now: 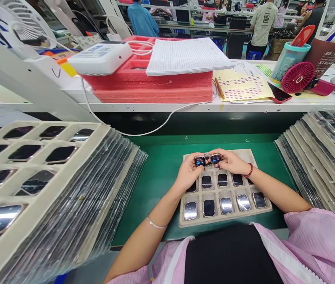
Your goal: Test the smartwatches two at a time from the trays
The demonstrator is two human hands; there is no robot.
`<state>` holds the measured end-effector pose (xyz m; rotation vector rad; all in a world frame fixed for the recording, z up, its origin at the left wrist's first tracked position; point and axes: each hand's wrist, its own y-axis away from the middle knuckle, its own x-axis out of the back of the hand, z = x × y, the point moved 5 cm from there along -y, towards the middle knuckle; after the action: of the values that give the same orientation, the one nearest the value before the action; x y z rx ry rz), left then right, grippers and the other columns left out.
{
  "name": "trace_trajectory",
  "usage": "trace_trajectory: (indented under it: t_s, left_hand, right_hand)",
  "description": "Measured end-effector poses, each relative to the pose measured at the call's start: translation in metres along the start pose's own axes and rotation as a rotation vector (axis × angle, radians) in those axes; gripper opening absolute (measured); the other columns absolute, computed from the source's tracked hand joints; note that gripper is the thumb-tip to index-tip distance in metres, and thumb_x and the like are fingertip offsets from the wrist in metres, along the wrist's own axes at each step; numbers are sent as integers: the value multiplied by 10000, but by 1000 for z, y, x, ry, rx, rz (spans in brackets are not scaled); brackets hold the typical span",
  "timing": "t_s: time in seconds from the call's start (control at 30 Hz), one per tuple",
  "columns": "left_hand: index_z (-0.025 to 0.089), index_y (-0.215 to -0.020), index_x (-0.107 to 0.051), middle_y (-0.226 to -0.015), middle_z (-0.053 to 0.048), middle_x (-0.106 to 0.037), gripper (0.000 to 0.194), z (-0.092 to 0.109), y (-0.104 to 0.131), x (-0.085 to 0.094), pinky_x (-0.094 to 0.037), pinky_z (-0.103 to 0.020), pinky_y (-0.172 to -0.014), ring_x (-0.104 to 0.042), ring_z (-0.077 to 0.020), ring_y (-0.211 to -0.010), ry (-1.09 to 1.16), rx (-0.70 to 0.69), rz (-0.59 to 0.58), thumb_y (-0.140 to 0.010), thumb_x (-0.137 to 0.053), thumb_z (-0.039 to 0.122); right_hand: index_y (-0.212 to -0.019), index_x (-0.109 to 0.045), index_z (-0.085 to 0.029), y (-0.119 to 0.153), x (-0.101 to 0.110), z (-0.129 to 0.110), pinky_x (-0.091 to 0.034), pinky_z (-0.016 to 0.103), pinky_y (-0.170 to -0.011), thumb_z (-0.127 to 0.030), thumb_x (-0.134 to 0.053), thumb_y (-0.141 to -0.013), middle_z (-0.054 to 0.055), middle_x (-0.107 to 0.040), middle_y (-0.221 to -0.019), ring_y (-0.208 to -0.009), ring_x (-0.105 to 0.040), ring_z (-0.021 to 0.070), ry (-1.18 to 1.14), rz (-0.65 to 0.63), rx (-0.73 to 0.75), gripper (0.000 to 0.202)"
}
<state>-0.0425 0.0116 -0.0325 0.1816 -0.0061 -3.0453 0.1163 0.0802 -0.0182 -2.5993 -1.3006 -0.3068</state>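
My left hand (188,172) is closed round a small square watch (199,161) whose screen is lit. Close beside it, my right hand (229,161) grips a second watch (215,158), also with a lit screen. Both are held above the back part of a beige tray (185,223) lying on the green work surface. Rows of dark-faced square watches sit in the tray's compartments, among them one at the front (209,208), and some reflect the light. My hands and wrists hide part of the back rows.
Tall stacks of trays flank the work surface, one at left (93,189) and one at right (309,165). Behind, a white shelf (155,107) bears red foam (155,88), papers (188,57) and a pink fan (298,77). A white cable (155,130) hangs below its edge.
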Motion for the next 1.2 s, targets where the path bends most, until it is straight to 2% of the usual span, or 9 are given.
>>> trace_trajectory:
  t_s: [0.17, 0.3, 0.37, 0.5, 0.57, 0.67, 0.83, 1.0, 1.2]
  left_hand:
    - [192, -1248, -527, -961, -51, -709, 574, -2, 1, 2, -532, -298, -775, -681, -192, -900, -15, -3, -1, -700, -694, 151]
    - [163, -1179, -625, -923, -84, -718, 417, -9, -2, 7, -472, -262, -554, -640, -155, -647, -26, 24, 1, -837, -648, 401]
    - [156, -1178, -645, -949, -109, -726, 468, -15, -4, 10, -436, -255, -498, -641, -159, -627, -11, 38, 7, -877, -579, 509]
    - [196, -1373, -537, -1043, -109, -734, 680, -21, -7, 11, -458, -243, -531, -676, -173, -709, -7, 3, -5, -769, -730, 441]
    - [176, -1297, -603, -1017, -114, -739, 599, -21, -7, 11, -449, -247, -516, -671, -174, -680, -19, 5, -10, -786, -709, 471]
    - [152, -1189, -664, -968, -124, -743, 538, -18, -5, 11, -444, -260, -496, -664, -179, -640, 3, 33, -14, -872, -566, 574]
    - [181, -1316, -578, -1033, -106, -742, 611, -6, -2, 8, -461, -240, -542, -683, -178, -731, -31, 39, -36, -769, -743, 399]
    - [154, -1180, -651, -999, -123, -746, 459, -4, -1, 8, -458, -254, -515, -670, -171, -676, -7, 60, -19, -866, -605, 484]
    - [167, -1237, -598, -1068, -101, -731, 494, -2, 1, 3, -557, -309, -717, -696, -179, -788, -52, 32, -65, -759, -692, 250]
  right_hand:
    - [-1303, -538, -162, 1, -1, -1, -562, 315, -795, -105, -568, -781, 103, -676, -1153, -911, -669, 169, 15, 5, 20, 527]
    - [-1168, -629, -145, 1, 1, 5, -545, 243, -612, -231, -503, -907, 80, -698, -1004, -672, -637, 110, -103, 35, -94, 302]
    - [-1147, -642, -141, 1, 3, 7, -541, 232, -582, -298, -456, -955, 72, -691, -943, -638, -623, 103, -163, 72, -138, 310]
    - [-1221, -598, -169, 0, 6, 4, -553, 232, -627, -221, -623, -844, 63, -688, -1003, -722, -630, 114, -148, 123, -104, 381]
    - [-1168, -612, -164, 0, 6, 4, -530, 218, -575, -221, -632, -835, 63, -689, -982, -680, -622, 110, -143, 119, -122, 338]
    - [-1084, -629, -147, 0, 5, 7, -490, 210, -506, -312, -526, -926, 63, -687, -901, -584, -598, 97, -205, 99, -180, 251]
    - [-1154, -607, -171, -1, 6, 4, -553, 249, -637, -202, -654, -810, 53, -692, -972, -710, -633, 118, -182, 110, -111, 348]
    - [-1117, -616, -153, -1, 5, 6, -542, 251, -604, -252, -575, -874, 58, -687, -926, -650, -616, 110, -212, 84, -140, 266]
    - [-1176, -592, -164, -1, 3, 1, -560, 281, -695, -133, -592, -776, 67, -669, -1034, -745, -625, 125, -112, 67, -26, 401]
